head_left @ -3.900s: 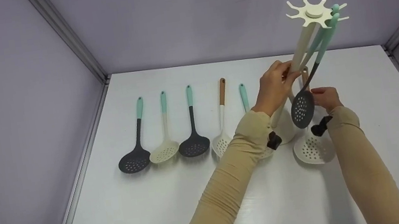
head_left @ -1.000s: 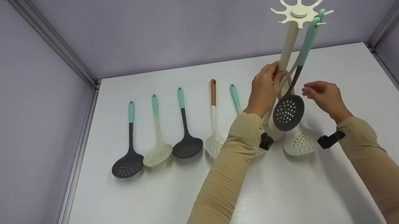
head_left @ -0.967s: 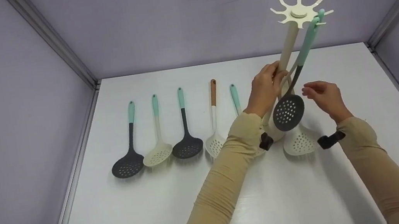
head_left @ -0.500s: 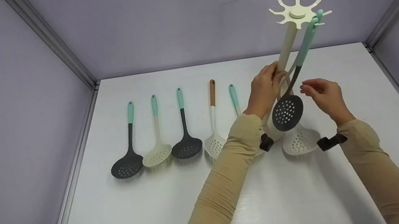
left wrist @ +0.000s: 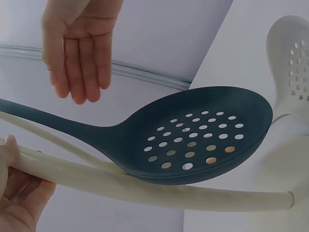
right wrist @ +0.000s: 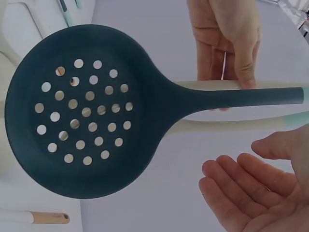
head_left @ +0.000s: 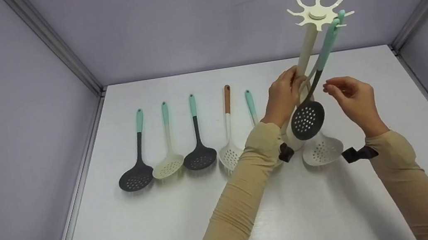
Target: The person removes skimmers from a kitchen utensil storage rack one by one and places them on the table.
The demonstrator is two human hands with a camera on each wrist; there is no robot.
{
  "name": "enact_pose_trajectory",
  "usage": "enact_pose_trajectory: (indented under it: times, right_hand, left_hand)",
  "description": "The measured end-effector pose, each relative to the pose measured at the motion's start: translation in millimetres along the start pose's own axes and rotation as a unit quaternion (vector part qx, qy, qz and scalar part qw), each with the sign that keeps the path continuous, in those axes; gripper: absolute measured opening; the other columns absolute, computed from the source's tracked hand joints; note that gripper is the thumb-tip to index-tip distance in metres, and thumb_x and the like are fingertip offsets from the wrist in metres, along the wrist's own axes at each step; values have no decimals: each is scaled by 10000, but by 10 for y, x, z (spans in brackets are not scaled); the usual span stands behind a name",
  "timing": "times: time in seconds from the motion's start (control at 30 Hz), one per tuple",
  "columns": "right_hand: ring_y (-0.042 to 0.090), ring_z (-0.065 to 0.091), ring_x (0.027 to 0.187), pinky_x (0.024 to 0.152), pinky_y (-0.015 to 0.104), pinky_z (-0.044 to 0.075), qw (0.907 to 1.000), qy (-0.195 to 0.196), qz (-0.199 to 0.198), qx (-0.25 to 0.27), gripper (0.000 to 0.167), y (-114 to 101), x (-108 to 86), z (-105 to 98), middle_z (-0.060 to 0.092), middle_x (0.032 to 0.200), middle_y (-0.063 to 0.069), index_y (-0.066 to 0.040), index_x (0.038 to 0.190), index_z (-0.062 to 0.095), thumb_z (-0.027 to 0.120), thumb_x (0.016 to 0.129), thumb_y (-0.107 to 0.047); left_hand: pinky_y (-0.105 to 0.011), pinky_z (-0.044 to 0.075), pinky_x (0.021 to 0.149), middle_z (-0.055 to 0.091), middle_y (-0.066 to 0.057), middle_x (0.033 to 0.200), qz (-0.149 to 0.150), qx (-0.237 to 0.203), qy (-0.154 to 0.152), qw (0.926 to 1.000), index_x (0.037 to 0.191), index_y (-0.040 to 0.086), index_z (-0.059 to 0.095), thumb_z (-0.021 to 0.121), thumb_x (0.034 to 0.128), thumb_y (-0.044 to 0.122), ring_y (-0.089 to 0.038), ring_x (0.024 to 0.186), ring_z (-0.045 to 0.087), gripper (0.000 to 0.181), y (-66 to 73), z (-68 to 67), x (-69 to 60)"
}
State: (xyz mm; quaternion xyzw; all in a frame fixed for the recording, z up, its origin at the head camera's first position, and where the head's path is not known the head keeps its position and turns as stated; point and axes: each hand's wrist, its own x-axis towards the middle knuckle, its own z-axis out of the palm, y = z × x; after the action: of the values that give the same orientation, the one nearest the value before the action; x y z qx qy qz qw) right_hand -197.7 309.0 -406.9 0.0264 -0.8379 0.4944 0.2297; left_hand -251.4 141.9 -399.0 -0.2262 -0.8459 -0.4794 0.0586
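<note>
My left hand (head_left: 283, 93) grips the cream pole of a utensil stand (head_left: 306, 48) topped by a star-shaped rack. From the rack's right side hangs a dark skimmer (head_left: 308, 120) with a mint handle. A cream skimmer (left wrist: 53, 137) with a mint handle hangs behind it, its head mostly hidden. To the right, my right hand (head_left: 356, 102) is raised, fingers loosely bent and holding nothing, apart from the dark skimmer. A white skimmer (head_left: 323, 150) lies below on the table; its wooden handle (right wrist: 50, 217) shows in the right wrist view.
Left of the stand, several skimmers lie in a row: dark (head_left: 137, 177), cream (head_left: 169, 166), dark (head_left: 200, 157), and white with a wooden handle (head_left: 230, 155). Another mint handle (head_left: 250, 104) is partly behind my left arm. Grey-purple walls (head_left: 200, 21) border the white table (head_left: 196, 231).
My right hand, earlier low beside the white skimmer's wooden handle, has come away from it and risen slightly to the right. My left hand keeps its hold on the pole.
</note>
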Motion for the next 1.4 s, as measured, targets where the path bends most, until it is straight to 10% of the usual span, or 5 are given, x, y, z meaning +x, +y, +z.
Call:
enact_pose_trajectory:
  times: [1.4]
  right_hand:
    - [-76,659,866,795,60,525,9935,630,-656,679,247,-600,131,92,658,933,-246,104,1061,657,702,843,-5]
  left_hand:
    - [-129,514,950,663,-52,1202,103,77,75,9999,1325,79,534,460,1010,250,-129,1128,656,366,-31,18,5]
